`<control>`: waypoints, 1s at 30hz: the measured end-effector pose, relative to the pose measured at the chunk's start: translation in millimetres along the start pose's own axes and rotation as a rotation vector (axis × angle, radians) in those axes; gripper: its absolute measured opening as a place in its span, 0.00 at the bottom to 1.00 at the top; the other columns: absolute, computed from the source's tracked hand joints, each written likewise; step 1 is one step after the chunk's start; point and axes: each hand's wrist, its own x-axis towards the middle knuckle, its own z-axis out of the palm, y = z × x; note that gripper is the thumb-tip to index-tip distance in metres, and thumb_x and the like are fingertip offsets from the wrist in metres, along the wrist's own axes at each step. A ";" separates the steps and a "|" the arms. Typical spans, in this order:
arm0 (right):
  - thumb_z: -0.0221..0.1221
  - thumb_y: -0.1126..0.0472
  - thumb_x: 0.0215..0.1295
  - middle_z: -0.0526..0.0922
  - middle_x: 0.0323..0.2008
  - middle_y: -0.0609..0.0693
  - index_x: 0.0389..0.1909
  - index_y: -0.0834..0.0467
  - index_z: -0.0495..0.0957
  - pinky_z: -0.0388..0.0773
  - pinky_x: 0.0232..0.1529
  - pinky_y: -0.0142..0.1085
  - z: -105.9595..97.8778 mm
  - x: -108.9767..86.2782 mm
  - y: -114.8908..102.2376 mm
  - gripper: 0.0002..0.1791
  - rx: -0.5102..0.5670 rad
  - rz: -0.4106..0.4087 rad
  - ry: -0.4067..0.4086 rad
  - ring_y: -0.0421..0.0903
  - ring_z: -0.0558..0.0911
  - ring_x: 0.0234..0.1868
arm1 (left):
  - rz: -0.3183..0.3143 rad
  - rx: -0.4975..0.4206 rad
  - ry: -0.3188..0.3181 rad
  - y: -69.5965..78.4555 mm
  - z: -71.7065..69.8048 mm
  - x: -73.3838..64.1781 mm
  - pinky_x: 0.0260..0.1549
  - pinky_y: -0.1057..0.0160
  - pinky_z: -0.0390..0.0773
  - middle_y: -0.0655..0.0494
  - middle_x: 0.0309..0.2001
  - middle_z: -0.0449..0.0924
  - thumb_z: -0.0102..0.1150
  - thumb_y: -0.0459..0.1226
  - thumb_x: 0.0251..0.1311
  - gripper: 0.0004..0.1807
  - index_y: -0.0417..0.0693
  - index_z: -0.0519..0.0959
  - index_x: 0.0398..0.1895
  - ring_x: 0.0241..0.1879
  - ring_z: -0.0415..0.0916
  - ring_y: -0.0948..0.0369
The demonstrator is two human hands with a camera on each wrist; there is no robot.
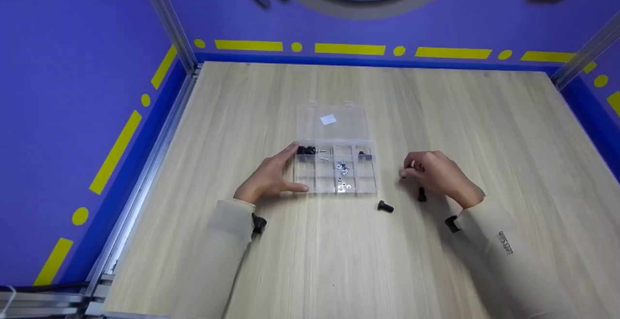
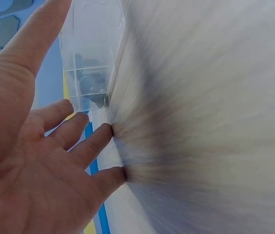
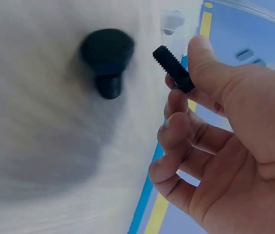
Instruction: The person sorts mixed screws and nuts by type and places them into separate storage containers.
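A clear plastic compartment box lies on the table, its lid folded back. My left hand rests along the box's left side, its fingers fairly straight and the thumb by the front edge. To the right of the box, my right hand pinches a black bolt between thumb and fingertips, its threaded end sticking out. The head view hides this held bolt behind the fingers. One black bolt lies near the box's front right corner. Another black bolt shows just below the right hand.
Black pieces fill the back left compartment, with silver screws beside them. Small silver hardware sits in middle and front compartments. A dark piece is at back right. Blue walls border the wooden table.
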 end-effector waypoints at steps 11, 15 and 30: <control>0.70 0.61 0.66 0.79 0.21 0.45 0.37 0.56 0.83 0.73 0.24 0.35 -3.3 21.6 -23.8 0.04 0.045 -0.112 0.107 0.40 0.74 0.21 | -0.011 -0.001 0.003 -3.1 1.5 1.0 0.79 0.56 0.47 0.55 0.83 0.44 0.81 0.52 0.48 0.66 0.50 0.48 0.84 0.81 0.44 0.55; 0.69 0.64 0.66 0.84 0.28 0.47 0.39 0.55 0.85 0.75 0.25 0.36 -4.0 29.6 -32.4 0.03 0.098 -0.103 0.117 0.42 0.76 0.23 | -0.004 -0.003 0.011 -2.9 1.1 0.5 0.79 0.57 0.48 0.54 0.83 0.45 0.82 0.51 0.47 0.66 0.49 0.48 0.84 0.81 0.45 0.55; 0.63 0.69 0.68 0.89 0.40 0.52 0.41 0.60 0.89 0.81 0.35 0.41 -0.1 55.3 -52.4 0.07 0.071 -0.146 0.084 0.47 0.83 0.34 | 0.011 0.003 0.013 -1.0 0.5 0.6 0.79 0.59 0.46 0.54 0.83 0.45 0.82 0.51 0.48 0.66 0.48 0.48 0.84 0.81 0.44 0.55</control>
